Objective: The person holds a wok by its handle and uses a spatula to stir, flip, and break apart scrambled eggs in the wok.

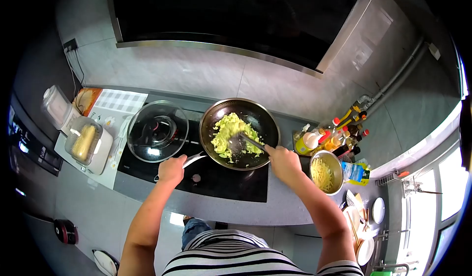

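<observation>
gripping the handle (195, 158) of the wok (264, 123) with the left hand (172, 171), closed around it on the near left. holding the spatula (253, 142) in the right hand (285, 163), closed too, with the far end down in the yellow-green food (223, 133), too blurred to make out. set toward the right of the stove (231, 185), with 1 lid (147, 123) to the left and, to the right, 1 pot (338, 170) of pale shreds (322, 175) near the bottles (334, 137).
</observation>
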`<state>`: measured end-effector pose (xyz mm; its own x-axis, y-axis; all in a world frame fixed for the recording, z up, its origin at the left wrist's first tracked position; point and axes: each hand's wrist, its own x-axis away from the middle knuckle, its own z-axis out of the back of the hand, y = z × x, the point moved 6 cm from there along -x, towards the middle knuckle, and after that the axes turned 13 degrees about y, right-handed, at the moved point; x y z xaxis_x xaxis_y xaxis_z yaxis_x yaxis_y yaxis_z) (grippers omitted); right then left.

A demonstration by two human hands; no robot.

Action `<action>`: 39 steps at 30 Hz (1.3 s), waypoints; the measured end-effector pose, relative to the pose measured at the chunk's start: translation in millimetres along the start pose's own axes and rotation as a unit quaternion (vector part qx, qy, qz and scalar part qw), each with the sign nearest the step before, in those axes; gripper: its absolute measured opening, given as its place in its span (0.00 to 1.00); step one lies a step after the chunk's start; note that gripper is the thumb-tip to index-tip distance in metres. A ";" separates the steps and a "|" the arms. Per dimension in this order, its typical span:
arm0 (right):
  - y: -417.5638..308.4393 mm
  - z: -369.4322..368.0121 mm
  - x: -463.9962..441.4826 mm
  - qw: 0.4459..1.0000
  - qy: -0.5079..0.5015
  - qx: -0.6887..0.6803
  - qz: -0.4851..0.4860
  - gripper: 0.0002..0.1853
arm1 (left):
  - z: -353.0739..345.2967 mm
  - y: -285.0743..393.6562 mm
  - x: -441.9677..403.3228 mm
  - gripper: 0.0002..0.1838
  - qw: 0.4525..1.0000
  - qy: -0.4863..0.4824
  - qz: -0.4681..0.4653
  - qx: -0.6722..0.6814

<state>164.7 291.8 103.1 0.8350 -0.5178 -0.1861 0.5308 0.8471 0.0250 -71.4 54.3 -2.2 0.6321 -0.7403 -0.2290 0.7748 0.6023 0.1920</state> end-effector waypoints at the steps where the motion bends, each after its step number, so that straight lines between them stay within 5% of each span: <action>1: 3.0 -0.5 -3.9 1.000 0.006 0.013 0.003 0.20 | 0.6 0.1 -0.2 0.13 1.000 0.003 -0.005 0.007; 6: 35.9 69.3 -11.0 0.993 0.055 0.097 0.038 0.17 | -4.3 -3.4 -1.5 0.13 1.000 -0.006 -0.003 -0.003; 8: 42.0 103.0 -8.5 0.994 -0.003 0.096 0.050 0.13 | -4.8 -4.3 -2.9 0.13 1.000 -0.011 0.005 -0.001; 12: 43.6 51.0 -21.1 0.984 -0.020 0.125 0.123 0.11 | -3.6 -4.4 -3.6 0.13 1.000 -0.007 -0.006 -0.007; 15: 26.3 18.2 -39.3 0.995 0.058 0.059 0.058 0.10 | -2.2 -3.8 -2.6 0.13 1.000 -0.012 -0.006 -0.005; 22: 55.1 66.2 -63.1 0.984 -0.049 0.159 -0.061 0.10 | -2.2 -5.8 -6.9 0.14 1.000 -0.008 -0.011 -0.008; 25: 70.9 24.3 -79.7 0.945 -0.277 0.089 -0.148 0.13 | -0.9 -5.6 -7.6 0.14 1.000 -0.007 -0.012 -0.001; 28: 93.7 -68.6 -88.1 0.914 -0.276 -0.164 -0.248 0.17 | -1.6 -6.8 -6.9 0.13 1.000 -0.011 -0.005 0.006; 31: 71.7 -65.3 -80.2 0.987 -0.066 -0.142 -0.047 0.18 | -1.9 -6.2 -7.6 0.13 1.000 -0.007 -0.006 0.004; 39: 100.4 22.0 -64.9 0.994 -0.090 0.049 0.028 0.20 | -6.4 -9.6 -8.1 0.14 1.000 -0.005 -0.007 -0.004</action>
<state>166.9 407.9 139.3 0.8715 -0.4904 -0.0024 0.4866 0.8642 0.1276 -83.9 56.5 -8.3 0.6205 -0.7519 -0.2227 0.7842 0.5937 0.1804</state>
